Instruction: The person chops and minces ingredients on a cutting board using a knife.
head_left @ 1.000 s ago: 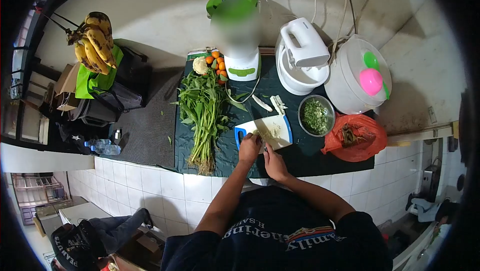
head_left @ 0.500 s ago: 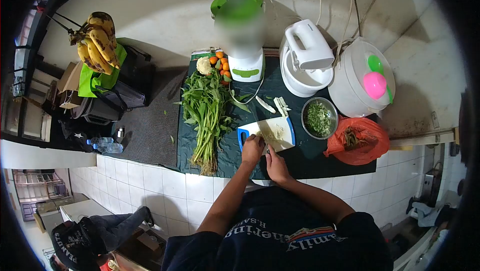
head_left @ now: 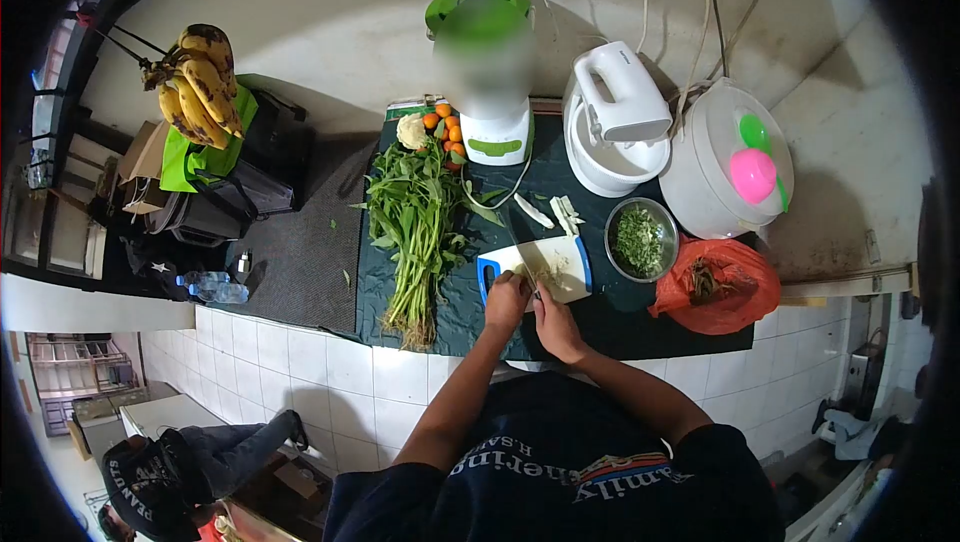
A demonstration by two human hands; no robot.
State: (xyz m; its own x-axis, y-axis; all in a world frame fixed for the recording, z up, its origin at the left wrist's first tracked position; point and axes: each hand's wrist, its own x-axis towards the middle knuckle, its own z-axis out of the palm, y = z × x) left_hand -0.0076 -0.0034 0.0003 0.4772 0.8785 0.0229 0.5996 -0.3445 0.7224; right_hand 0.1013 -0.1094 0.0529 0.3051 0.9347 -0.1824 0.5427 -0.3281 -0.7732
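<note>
Gripping a knife by its mostly hidden handle, the right hand meets the cutting board; beside that grip, the left hand curls, its contents impossible to tell.

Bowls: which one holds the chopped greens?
The round metal bowl, right of the cutting board, holds the chopped greens; the white bowl under the mixer shows none.

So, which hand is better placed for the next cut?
Right, probably: the right hand grips the knife over the cutting board, while the left hand, beside it, seems to steady something small there.
</note>
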